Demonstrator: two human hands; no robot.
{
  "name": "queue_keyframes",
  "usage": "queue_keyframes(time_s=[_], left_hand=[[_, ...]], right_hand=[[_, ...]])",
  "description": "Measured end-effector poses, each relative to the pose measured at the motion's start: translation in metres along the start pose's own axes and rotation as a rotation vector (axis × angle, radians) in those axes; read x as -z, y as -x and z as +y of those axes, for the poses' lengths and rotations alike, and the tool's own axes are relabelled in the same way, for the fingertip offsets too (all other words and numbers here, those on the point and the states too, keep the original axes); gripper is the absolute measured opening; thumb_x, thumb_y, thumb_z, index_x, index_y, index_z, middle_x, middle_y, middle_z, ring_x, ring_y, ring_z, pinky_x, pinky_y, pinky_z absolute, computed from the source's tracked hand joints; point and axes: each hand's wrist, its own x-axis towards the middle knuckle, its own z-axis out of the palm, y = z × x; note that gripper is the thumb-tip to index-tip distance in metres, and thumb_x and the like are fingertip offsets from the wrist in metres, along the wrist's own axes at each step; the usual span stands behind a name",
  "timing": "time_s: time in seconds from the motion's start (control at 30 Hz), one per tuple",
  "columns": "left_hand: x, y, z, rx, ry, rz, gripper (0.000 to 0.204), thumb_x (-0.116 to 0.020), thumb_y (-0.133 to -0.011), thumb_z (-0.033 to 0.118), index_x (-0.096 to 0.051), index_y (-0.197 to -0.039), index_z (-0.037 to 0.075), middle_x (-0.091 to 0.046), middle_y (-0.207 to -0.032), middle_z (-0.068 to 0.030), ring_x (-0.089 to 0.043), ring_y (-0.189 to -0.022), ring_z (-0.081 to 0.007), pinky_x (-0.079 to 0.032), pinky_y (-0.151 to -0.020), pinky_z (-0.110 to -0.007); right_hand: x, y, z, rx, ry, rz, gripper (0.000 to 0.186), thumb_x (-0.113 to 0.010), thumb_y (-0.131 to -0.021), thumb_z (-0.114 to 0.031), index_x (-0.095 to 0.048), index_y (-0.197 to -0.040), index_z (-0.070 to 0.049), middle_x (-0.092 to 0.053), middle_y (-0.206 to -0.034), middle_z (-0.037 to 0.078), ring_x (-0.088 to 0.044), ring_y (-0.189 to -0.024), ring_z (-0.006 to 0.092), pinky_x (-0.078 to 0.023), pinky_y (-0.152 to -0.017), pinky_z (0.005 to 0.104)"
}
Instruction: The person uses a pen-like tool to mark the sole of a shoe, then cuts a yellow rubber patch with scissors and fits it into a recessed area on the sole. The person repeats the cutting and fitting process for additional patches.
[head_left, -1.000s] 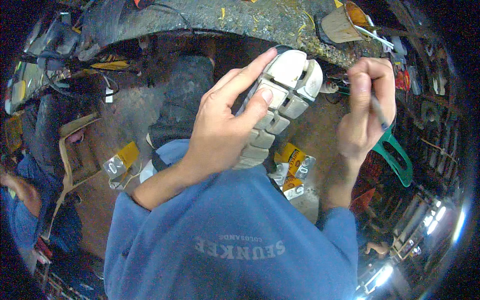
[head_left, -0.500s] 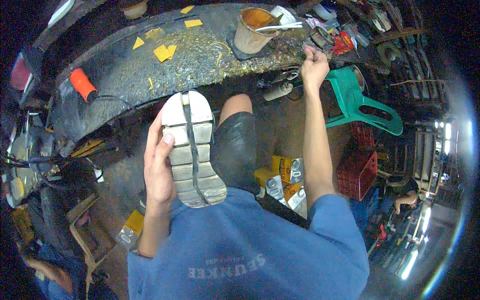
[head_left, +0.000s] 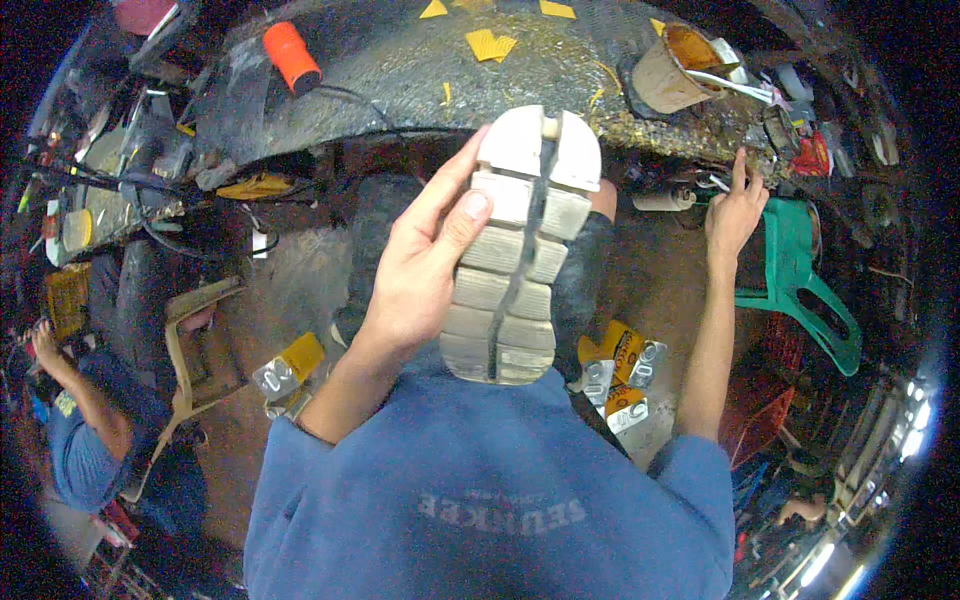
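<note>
**Left hand clamped on shoe sole, right hand out at bench edge**

Shoe sole [head_left: 500, 290] was mid-scene, over the near side of the bench [head_left: 370, 65], tread toward the camera. Whiter rounded end pointed far, greyer end near, close to the blue shirt [head_left: 480, 460]. Dark groove [head_left: 527, 250] ran lengthwise down the tread blocks.

Left hand [head_left: 415, 270] was clamped on the sole's left side: thumb over the tread, fingers along the edge and partly hidden behind. Right hand [head_left: 735, 215] was well apart from it, arm stretched to the bench's near edge at right, index finger extended, other fingers bent. Something small and white showed beside its thumb side; couldn't tell whether the grip was on it.

On the bench: stained bucket [head_left: 668, 85] at right with white sticks [head_left: 735, 85] across its rim, red packet [head_left: 812, 155] farther right, yellow scraps [head_left: 490, 45] far middle, orange cylinder [head_left: 290, 57] far left, with a dark cable [head_left: 365, 105] beside it.

Floor level: green chair [head_left: 785, 255] just right of the right hand, yellow-and-silver boxes [head_left: 625, 375] near right, similar box [head_left: 290, 368] left. Co-worker [head_left: 95, 430] in blue at far left, beside a wooden frame [head_left: 185, 350].
</note>
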Motion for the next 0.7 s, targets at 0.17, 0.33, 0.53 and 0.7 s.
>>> queue_keyframes(time_s=[0.17,0.33,0.53,0.7], left_hand=[[-0.006,0.014,0.007,0.082,0.11,-0.036,0.06,-0.059,-0.105,0.011,-0.035,-0.16,0.004,-0.048,-0.156,-0.0108,-0.048,-0.139,-0.019,-0.038,-0.115,-0.033],[-0.005,0.017,0.006,0.064,-0.004,-0.057,0.074,-0.066,-0.098,0.005,-0.029,-0.162,0.002,-0.042,-0.159,-0.0119,-0.044,-0.143,-0.0206,-0.034,-0.119,-0.034],[-0.005,0.016,0.002,0.067,-0.002,-0.063,0.079,-0.068,-0.095,0.005,-0.026,-0.162,0.001,-0.041,-0.159,-0.0125,-0.041,-0.146,-0.0209,-0.032,-0.12,-0.035],[0.001,0.011,-0.002,0.059,-0.019,-0.096,0.086,-0.074,-0.091,0.007,-0.026,-0.163,0.004,-0.044,-0.156,-0.0142,-0.045,-0.143,-0.0232,-0.035,-0.119,-0.038]], right_hand=[[-0.02,0.009,0.001,-0.036,-0.132,0.074,0.081,-0.062,-0.074,0.005,-0.053,-0.152,-0.018,-0.056,-0.137,0.025,-0.054,-0.118,0.0414,-0.044,-0.105,0.0471],[-0.023,0.011,0.007,0.015,-0.11,0.09,0.08,-0.059,-0.073,0.004,-0.053,-0.151,-0.013,-0.057,-0.135,0.027,-0.054,-0.118,0.0427,-0.044,-0.105,0.0482],[-0.021,0.009,0.012,0.042,-0.124,0.092,0.067,-0.055,-0.077,0.007,-0.056,-0.143,-0.006,-0.065,-0.125,0.021,-0.059,-0.111,0.041,-0.044,-0.101,0.0479],[0.005,0.002,0.006,-0.096,-0.118,0.073,0.033,-0.057,-0.1,-0.014,-0.064,-0.129,0.001,-0.068,-0.12,0.023,-0.061,-0.111,0.0411,-0.048,-0.098,0.0473]])
